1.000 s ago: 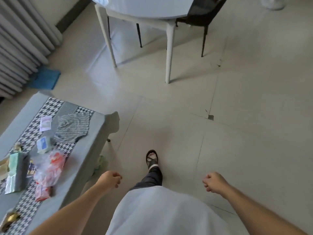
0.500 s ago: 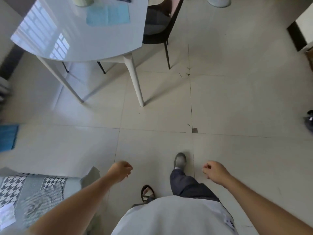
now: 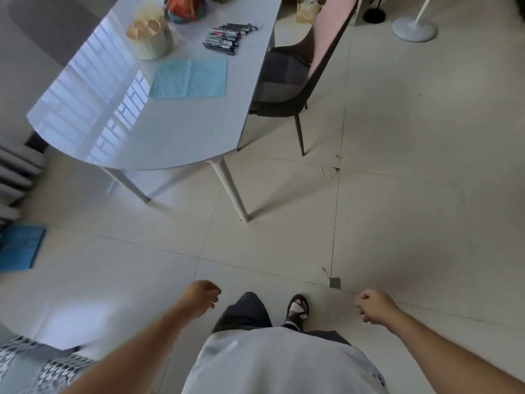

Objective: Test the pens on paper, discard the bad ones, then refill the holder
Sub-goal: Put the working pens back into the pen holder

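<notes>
Head view: the left hand (image 3: pixel 202 297) and right hand (image 3: pixel 372 306) were loosely curled shut, holding nothing, above the tiled floor (image 3: pixel 412 194). On the white table (image 3: pixel 176 132) ahead, the pens (image 3: pixel 227 38) lay bundled beside the empty holder (image 3: pixel 151 38), with blue paper (image 3: pixel 189 78) nearer the edge.

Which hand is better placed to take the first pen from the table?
Left, probably. The pens lie on the table, ahead-left. The left hand is on that side; the right hand is farther. Both are loosely curled, empty.

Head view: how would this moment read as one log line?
approaching table | left hand empty | right hand empty | pens beside holder
</notes>
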The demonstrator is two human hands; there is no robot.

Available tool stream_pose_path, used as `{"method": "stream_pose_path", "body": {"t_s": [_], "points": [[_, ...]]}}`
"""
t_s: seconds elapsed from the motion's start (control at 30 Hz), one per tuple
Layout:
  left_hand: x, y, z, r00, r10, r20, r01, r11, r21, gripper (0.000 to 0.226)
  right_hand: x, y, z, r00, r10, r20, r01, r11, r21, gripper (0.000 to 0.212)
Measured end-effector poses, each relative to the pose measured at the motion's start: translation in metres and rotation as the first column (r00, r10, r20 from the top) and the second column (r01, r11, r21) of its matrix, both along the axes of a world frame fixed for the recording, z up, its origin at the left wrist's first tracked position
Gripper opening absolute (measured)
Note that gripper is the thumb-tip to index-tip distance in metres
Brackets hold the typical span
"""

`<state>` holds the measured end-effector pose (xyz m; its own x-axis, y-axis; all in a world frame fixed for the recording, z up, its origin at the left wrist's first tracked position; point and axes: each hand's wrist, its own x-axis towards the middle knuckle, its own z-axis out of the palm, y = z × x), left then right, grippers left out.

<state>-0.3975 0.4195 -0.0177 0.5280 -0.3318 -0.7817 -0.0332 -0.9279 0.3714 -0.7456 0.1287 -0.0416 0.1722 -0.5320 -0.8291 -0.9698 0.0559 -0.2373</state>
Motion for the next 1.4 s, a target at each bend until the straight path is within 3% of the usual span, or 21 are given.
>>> {"method": "stream_pose_path", "body": {"t_s": [0.13, 0.5, 0.67, 0.77, 0.9, 1.1, 1.23, 1.4], "points": [[0.030, -0.057, -0.003, 1.000, 0.014, -0.023, -0.015, 1.000, -0.024, 0.017, 0.071, -0.066, 0.003, 0.996, 0.016, 0.093, -0.018, 1.000, 0.021, 0.022], [0.156, -0.201, -0.030, 0.993, -0.051, -0.107, 0.045, 0.997, -0.057, 0.016, 0.246, -0.207, -0.006, 0.972, 0.235, 0.018, -0.236, 0.971, 0.040, 0.015], [0.223, -0.280, 0.004, 0.988, -0.145, -0.061, 0.127, 0.964, -0.235, 0.017, 0.343, -0.274, 0.013, 0.960, 0.269, 0.081, -0.267, 0.963, -0.041, 0.013], [0.255, -0.317, 0.025, 0.992, -0.105, -0.068, 0.076, 0.939, -0.335, 0.018, 0.406, -0.303, 0.027, 0.937, 0.320, 0.138, -0.311, 0.947, -0.083, 0.011], [0.297, -0.352, 0.036, 1.000, -0.015, -0.020, 0.006, 0.917, -0.398, 0.018, 0.487, -0.339, 0.035, 0.876, 0.419, 0.237, -0.400, 0.908, -0.127, 0.008], [0.360, -0.390, 0.026, 0.968, 0.184, 0.173, -0.119, 0.935, -0.334, 0.018, 0.611, -0.400, 0.040, 0.725, 0.569, 0.388, -0.555, 0.817, -0.160, 0.011], [0.394, -0.419, 0.024, 0.896, 0.384, 0.222, -0.311, 0.901, -0.303, 0.017, 0.692, -0.445, 0.047, 0.588, 0.685, 0.430, -0.668, 0.711, -0.219, 0.010], [0.444, -0.458, 0.035, 0.755, 0.626, 0.193, -0.555, 0.768, -0.320, 0.019, 0.785, -0.492, 0.055, 0.387, 0.813, 0.436, -0.805, 0.528, -0.270, 0.010]]}}
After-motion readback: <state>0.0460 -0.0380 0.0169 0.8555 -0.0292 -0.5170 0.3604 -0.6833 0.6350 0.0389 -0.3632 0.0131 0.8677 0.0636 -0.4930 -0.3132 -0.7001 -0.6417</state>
